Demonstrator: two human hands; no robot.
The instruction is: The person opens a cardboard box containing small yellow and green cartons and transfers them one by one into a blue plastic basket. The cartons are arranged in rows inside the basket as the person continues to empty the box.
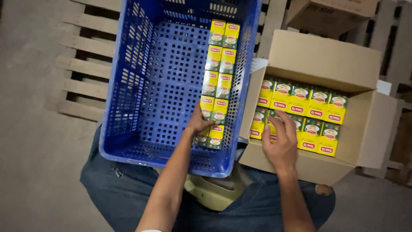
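A blue plastic crate [141, 86] rests on my lap. Along its right wall runs a double row of small yellow-and-green boxes [220, 71]. My left hand [198, 123] rests on the nearest boxes of that row, fingers closed over one. To the right stands an open cardboard carton [326, 56] filled with more of the same yellow-and-green boxes [309, 103]. My right hand [281, 139] reaches into the carton at its near left side, fingers curled around a box there.
A wooden pallet [81, 64] lies under and behind the crate on a concrete floor. Another cardboard box [330, 13] sits at the top right. More pallet slats [399, 51] show at the right edge.
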